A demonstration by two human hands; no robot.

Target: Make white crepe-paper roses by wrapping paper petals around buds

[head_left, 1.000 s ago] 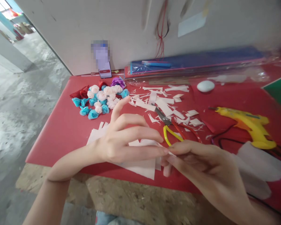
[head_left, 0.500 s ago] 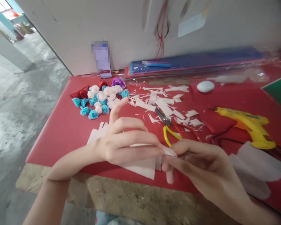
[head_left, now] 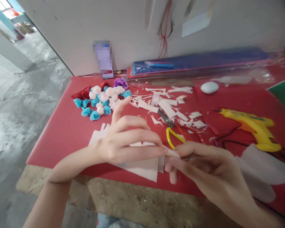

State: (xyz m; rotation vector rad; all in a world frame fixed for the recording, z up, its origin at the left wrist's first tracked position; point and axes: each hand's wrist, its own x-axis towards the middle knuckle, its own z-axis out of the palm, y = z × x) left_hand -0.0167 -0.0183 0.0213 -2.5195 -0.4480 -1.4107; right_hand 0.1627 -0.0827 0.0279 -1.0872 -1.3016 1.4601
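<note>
A small white paper piece (head_left: 173, 154) is pinched between both hands above the red table's front part. My left hand (head_left: 130, 139) grips its left end with the fingertips, the index finger raised. On the right end, my right hand (head_left: 201, 164) closes thumb and fingers. Beneath my left hand lie white sheets (head_left: 142, 169), partly covered by it. Just behind the hands, pliers (head_left: 167, 120) with red and yellow handles rest among white paper scraps (head_left: 167, 107).
Blue, pale pink, red and purple flowers (head_left: 103, 96) lie at the back left, near a propped phone (head_left: 105, 61). A yellow glue gun (head_left: 254, 126) with a dark cord is at right. A white egg-shaped object (head_left: 209, 87) sits behind it. Wrapped blue sheets (head_left: 204, 61) line the wall.
Both hands keep their hold on the white paper piece and have barely moved. The whole view has shifted very slightly.
</note>
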